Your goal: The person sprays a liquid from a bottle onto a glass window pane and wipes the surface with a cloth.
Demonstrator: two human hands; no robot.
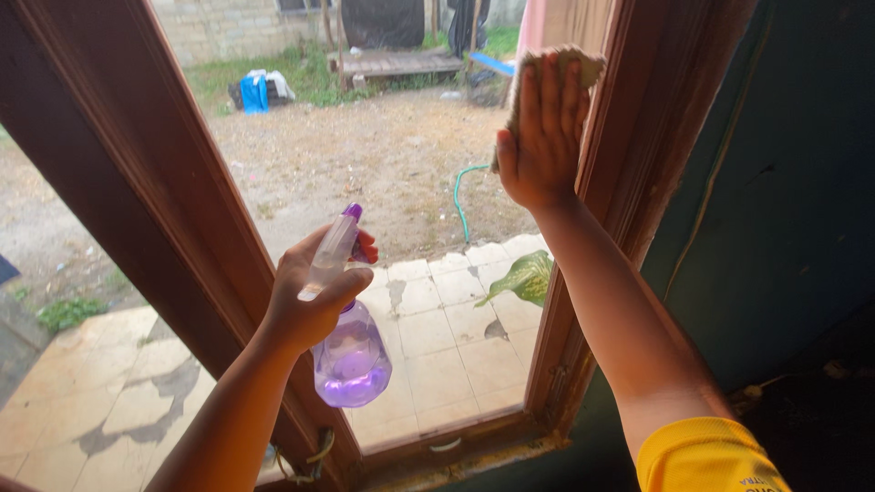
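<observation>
- 1 window: a glass pane in a brown wooden frame, filling most of your view. Through it show a dirt yard, pale paving tiles and 1 green hose. 1 dark wall stands to the right of the frame.
- 2 bare forearms, both yours, raised toward the glass; 1 yellow sleeve shows at the lower right.
- 1 right hand: laid flat, fingers straight and close together, pressing a cloth against the upper right of the pane, just beside the frame.
- 1 left hand: fingers curled tight around the neck of a spray bottle, held near the lower middle of the pane.
- 1 spray bottle: clear, with purple liquid in its round belly and a purple nozzle on top. It hangs upright in your grip, just in front of the glass; whether it touches the pane cannot be told.
- 1 cloth: tan and rough, mostly hidden under your right palm, its top edge showing above the fingertips.
- 1 green leaf: seen low beside the right frame.
- Step in hand, as a judgement: wiping the pane's upper right corner, the bottle kept ready. A next stroke would call for steady flat pressure while steering the cloth clear of the frame edge.
</observation>
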